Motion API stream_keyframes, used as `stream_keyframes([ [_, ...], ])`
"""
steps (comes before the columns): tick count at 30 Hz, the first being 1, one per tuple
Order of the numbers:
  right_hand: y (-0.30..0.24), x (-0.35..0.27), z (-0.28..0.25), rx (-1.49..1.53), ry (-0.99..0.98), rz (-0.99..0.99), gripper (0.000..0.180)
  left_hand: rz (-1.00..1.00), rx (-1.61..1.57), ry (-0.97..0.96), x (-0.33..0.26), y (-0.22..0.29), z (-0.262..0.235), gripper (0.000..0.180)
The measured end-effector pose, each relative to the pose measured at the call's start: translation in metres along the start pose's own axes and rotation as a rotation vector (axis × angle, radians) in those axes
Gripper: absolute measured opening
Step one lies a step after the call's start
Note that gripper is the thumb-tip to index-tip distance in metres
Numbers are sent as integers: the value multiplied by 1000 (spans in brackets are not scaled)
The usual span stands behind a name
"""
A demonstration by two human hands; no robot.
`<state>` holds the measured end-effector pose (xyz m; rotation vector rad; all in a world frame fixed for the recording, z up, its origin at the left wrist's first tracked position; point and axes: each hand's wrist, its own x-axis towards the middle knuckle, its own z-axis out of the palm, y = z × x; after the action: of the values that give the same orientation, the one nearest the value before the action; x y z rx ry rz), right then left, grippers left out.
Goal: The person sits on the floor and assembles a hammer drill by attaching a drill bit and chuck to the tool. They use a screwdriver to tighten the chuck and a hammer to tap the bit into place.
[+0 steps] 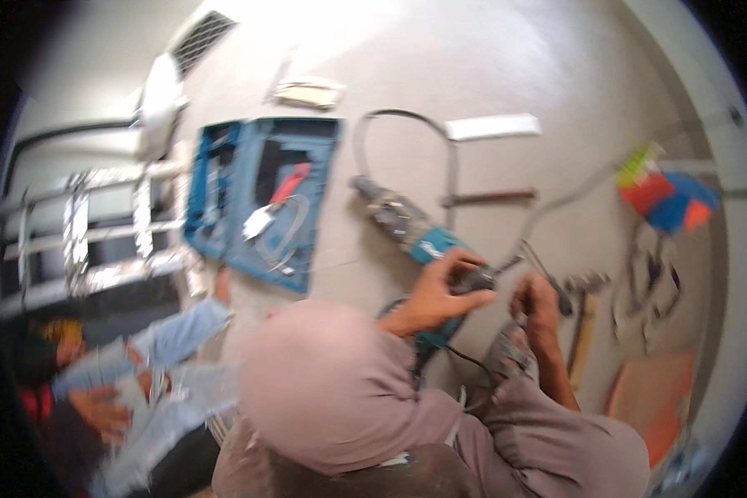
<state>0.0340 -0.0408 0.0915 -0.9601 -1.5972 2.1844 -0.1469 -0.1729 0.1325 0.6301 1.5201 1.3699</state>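
Note:
My left hand (436,292) is closed around a dark rounded piece (475,280), with a grey cable (548,207) meeting it from the right. Beneath and beyond this hand lies a teal and grey power tool (407,231), its black cord (407,114) looped on the floor. My right hand (538,300) has its fingers curled just above my shoe (508,353); whatever they pinch, if anything, is hidden. Close to its right lies a thin tool with a dark handle (561,297). A wooden-handled hammer (586,328) rests beside my right forearm.
An open blue tool case (282,257) holds a red and white item with a pale cord. Another hammer (498,197) and a white strip (491,126) lie ahead. A ladder (83,224) and a seated person's jeans (170,340) are at left; a multicoloured bag (668,195) and orange board (656,398) at right.

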Motion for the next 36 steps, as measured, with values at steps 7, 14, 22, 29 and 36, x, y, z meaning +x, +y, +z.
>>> stream_keyframes([
  [7,-12,-18,9,-124,-24,37,37,-140,-309,12,-2,6,-2,49],
  [14,-7,-44,-45,-375,-27,95,33,-18,-440,305,22,-33,-39,44],
  [22,25,-72,-85,-539,-31,237,23,2,-276,410,11,-37,-91,51],
  [29,-25,-21,-13,-592,-362,-122,29,-333,-274,-11,23,16,-55,47],
  [36,-57,17,-7,-338,-408,24,38,-363,59,-140,33,53,-49,54],
])
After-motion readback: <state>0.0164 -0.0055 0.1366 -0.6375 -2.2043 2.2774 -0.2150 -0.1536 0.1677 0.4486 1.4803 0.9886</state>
